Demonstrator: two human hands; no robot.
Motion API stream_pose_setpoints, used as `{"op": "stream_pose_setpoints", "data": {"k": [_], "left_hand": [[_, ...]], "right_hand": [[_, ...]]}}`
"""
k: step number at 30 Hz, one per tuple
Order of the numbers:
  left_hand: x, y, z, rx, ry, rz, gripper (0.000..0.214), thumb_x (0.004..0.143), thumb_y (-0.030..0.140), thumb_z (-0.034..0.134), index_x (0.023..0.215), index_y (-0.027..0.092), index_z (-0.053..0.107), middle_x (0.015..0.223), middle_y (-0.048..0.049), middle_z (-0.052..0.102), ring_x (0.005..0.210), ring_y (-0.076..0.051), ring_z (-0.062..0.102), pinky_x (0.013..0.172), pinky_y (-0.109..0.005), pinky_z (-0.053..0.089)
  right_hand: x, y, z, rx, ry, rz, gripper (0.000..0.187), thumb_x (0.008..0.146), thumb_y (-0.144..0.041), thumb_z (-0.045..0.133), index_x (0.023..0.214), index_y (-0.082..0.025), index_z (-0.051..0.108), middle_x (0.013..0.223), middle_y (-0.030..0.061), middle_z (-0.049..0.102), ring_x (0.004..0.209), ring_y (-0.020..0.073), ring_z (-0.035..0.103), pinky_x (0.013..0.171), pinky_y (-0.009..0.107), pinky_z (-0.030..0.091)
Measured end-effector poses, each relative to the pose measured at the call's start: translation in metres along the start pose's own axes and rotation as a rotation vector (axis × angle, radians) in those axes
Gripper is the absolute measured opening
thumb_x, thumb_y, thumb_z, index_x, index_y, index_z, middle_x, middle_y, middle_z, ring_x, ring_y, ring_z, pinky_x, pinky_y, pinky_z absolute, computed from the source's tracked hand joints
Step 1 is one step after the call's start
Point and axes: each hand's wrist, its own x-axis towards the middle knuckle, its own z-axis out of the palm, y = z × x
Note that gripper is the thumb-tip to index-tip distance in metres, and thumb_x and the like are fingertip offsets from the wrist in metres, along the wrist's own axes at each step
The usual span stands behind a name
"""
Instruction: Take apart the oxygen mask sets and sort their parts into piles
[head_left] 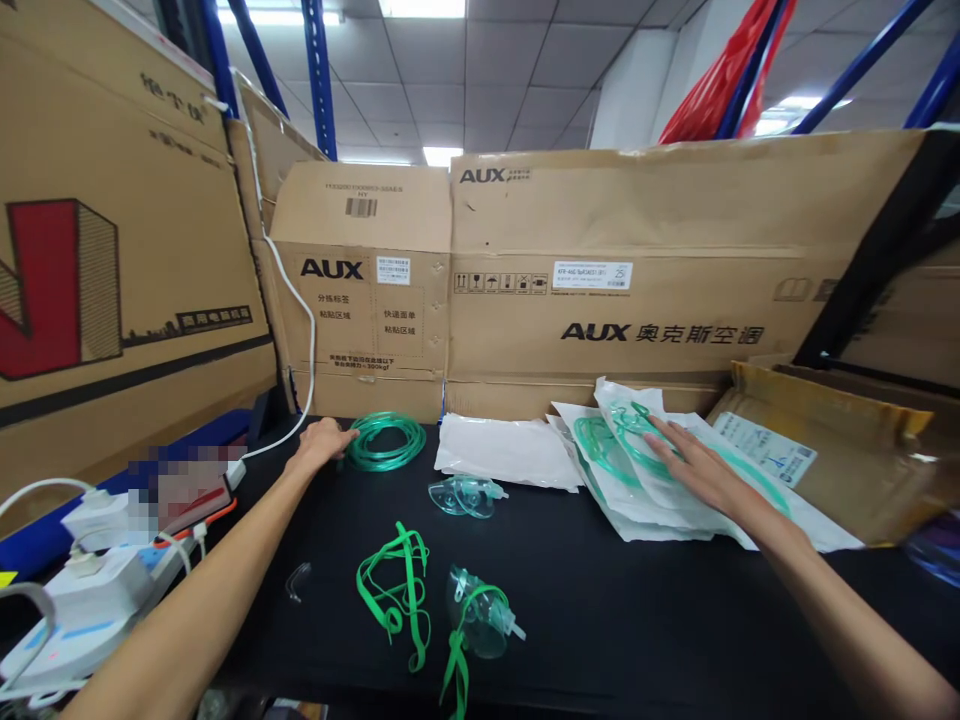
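My left hand (321, 442) reaches to the back of the black table (645, 610), and its fingertips touch a coil of green tubing (388, 440). It looks loosely curled, with nothing gripped. My right hand (694, 462) lies flat, fingers spread, on a stack of sealed clear packets (660, 470) holding green tubing. A clear mask (465, 495) lies in the middle. Nearer me are loose green elastic straps (394, 590) and a second clear mask with a green strap (480, 615).
Empty white bags (506, 450) lie behind the middle mask. AUX cardboard boxes (600, 290) wall off the back and left. An open cardboard box (840, 450) sits at the right. White power strips and cables (90, 590) crowd the left edge. A small clear part (298, 580) lies near my left forearm.
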Motion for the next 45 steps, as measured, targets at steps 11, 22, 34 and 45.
{"op": "stream_pose_setpoints", "data": {"k": [11, 22, 34, 45], "left_hand": [[-0.034, 0.022, 0.036, 0.497, -0.256, 0.54, 0.037, 0.096, 0.04, 0.066, 0.125, 0.018, 0.064, 0.136, -0.0111, 0.061, 0.126, -0.03, 0.056, 0.108, -0.055, 0.043], [-0.118, 0.039, 0.019, 0.423, -0.278, 0.72, 0.045, 0.097, 0.057, 0.051, 0.126, 0.027, 0.065, 0.13, -0.0065, 0.066, 0.123, -0.029, 0.058, 0.108, -0.039, 0.041], [-0.204, 0.036, 0.04, 0.508, -0.548, 0.99, 0.026, 0.094, 0.02, 0.067, 0.119, 0.028, 0.066, 0.117, -0.0021, 0.064, 0.109, -0.024, 0.064, 0.1, -0.038, 0.047], [-0.207, 0.072, 0.058, 0.263, -0.415, 1.065, 0.014, 0.104, 0.02, 0.051, 0.108, 0.022, 0.065, 0.104, -0.0015, 0.066, 0.095, -0.018, 0.065, 0.085, -0.029, 0.048]], "right_hand": [[0.009, -0.012, -0.004, -0.001, 0.033, 0.032, 0.046, 0.102, -0.037, 0.06, 0.144, -0.021, 0.052, 0.155, 0.0132, 0.046, 0.14, 0.0342, 0.046, 0.114, 0.062, 0.036], [-0.078, -0.103, -0.058, 0.221, 0.022, -0.037, 0.054, 0.103, -0.057, 0.038, 0.13, -0.02, 0.065, 0.135, 0.0147, 0.067, 0.126, 0.0356, 0.06, 0.109, 0.05, 0.044], [-0.14, -0.223, 0.009, 0.601, -0.53, -0.201, 0.035, 0.103, -0.043, 0.052, 0.09, -0.022, 0.076, 0.086, 0.002, 0.065, 0.087, 0.021, 0.062, 0.084, 0.031, 0.043], [-0.13, -0.213, 0.0, 1.17, -0.739, 0.083, 0.048, 0.094, -0.062, 0.058, 0.112, -0.018, 0.068, 0.083, 0.0031, 0.065, 0.073, 0.0202, 0.064, 0.067, 0.031, 0.049]]}}
